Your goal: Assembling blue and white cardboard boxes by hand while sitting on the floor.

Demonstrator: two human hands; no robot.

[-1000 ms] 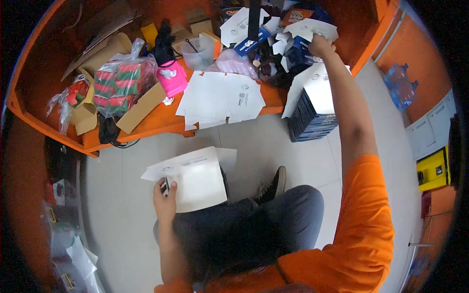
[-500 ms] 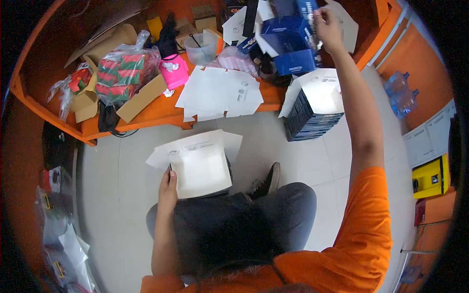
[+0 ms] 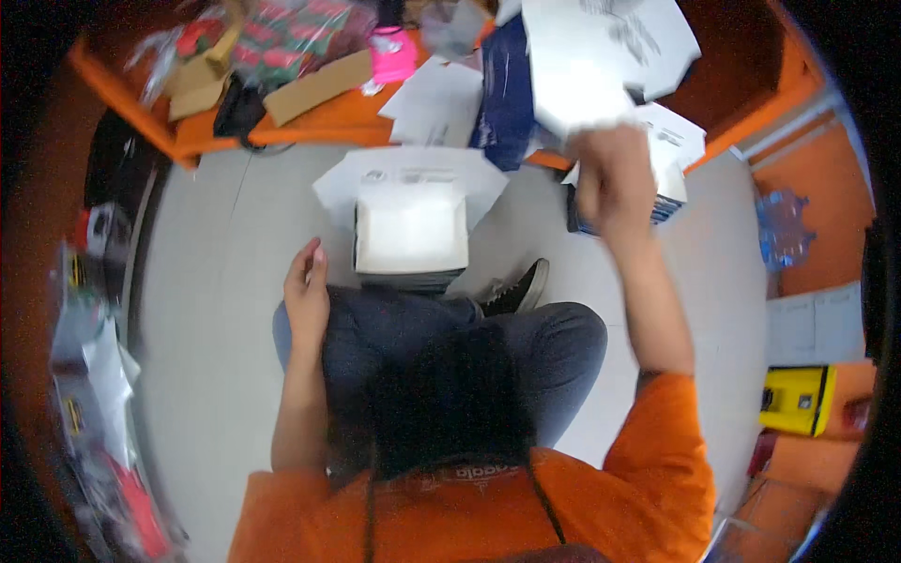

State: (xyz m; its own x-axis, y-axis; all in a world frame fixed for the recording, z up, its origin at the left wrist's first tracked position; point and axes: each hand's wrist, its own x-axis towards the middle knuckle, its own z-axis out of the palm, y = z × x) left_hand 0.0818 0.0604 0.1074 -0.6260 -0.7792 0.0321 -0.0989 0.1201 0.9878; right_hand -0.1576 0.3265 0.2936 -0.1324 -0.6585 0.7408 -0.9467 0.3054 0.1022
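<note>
My right hand (image 3: 615,183), blurred by motion, is raised at the back right. Its closed fingers grip the near edge of an opened cardboard box (image 3: 577,80), white inside and dark blue outside. My left hand (image 3: 307,286) hangs above my left knee with nothing in it, its fingers slightly apart. Just right of it, apart from it, stands a stack of nested open boxes (image 3: 413,235), white inside, its flaps spread at the far side. A second stack of boxes (image 3: 668,178) stands partly hidden behind my right hand.
An orange shelf (image 3: 338,122) runs along the back. On it lie a pink container (image 3: 392,56), flat white card (image 3: 436,98), plastic-wrapped red and green packs (image 3: 286,38) and a brown carton (image 3: 314,89). Clear water jugs (image 3: 784,230) and a yellow case (image 3: 798,401) are at the right.
My right hand has come down and nearer with the box, which now shows its white inside. My left hand has let go of the near stack, which now stands on its own.
</note>
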